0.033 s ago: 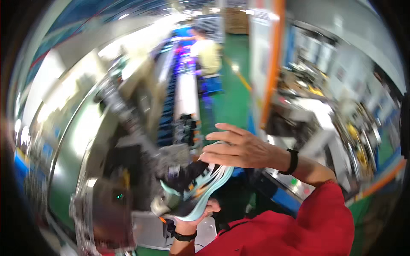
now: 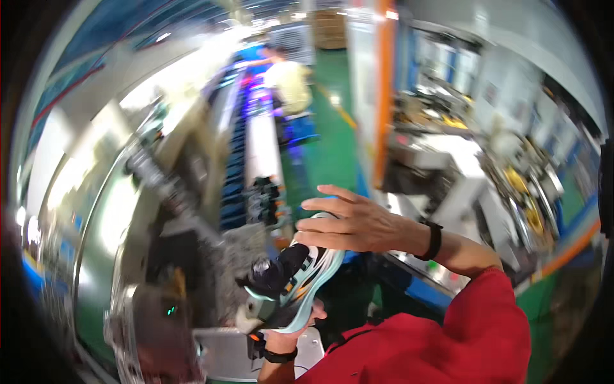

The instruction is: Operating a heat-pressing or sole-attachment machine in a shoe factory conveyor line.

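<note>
A sports shoe, with a black collar, white and orange upper and pale mint sole, is held up in front of me, toe pointing away. My left hand grips it from underneath near the heel; its fingers are partly hidden by the sole. Over the toe lies my right hand, its fingers stretched out and spread, the lower ones touching the upper. The right thumb is hidden. Dark bands circle both wrists.
A conveyor line runs away ahead, with dark items at its near end. A person in a pale top works beside it. Machinery stands on the left, an orange post and equipment on the right. A light tray is below the shoe.
The surroundings have shifted left in the picture as my view turned slightly right. The shoe's heel has shifted a little right; both hands keep their places on the shoe.
</note>
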{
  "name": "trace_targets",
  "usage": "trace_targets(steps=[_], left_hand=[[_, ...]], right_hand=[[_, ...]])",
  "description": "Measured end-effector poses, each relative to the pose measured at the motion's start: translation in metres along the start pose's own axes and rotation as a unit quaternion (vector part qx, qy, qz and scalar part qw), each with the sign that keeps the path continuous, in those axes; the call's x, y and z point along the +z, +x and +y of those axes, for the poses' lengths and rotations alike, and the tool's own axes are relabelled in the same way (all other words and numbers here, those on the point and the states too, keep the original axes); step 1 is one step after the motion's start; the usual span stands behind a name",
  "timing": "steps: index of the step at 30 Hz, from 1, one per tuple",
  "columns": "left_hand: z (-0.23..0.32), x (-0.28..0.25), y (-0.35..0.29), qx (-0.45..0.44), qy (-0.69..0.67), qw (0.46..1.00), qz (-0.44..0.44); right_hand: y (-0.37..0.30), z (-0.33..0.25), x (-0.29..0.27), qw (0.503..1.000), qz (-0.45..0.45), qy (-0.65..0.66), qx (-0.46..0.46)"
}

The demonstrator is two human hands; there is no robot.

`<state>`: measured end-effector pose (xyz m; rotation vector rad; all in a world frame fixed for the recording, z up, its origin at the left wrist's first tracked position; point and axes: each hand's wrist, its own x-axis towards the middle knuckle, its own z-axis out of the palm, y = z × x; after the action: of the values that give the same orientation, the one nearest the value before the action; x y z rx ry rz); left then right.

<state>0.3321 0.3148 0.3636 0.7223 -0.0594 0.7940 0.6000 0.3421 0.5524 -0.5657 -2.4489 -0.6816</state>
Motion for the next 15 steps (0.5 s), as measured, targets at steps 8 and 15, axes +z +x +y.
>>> trace_targets(steps=[8,15], left_hand=[[-0.172,0.143,0.203,-0.029,0.103,0.992,0.062],[-0.356,0.212,0.301,-0.124,0.468,0.859,-0.163]], right_hand=[[-0.248,-0.064,-0.107,0.521,0.325,0.551,0.565],[-0.404,-0.097,-0.171,0.411,0.456,0.131,0.779]])
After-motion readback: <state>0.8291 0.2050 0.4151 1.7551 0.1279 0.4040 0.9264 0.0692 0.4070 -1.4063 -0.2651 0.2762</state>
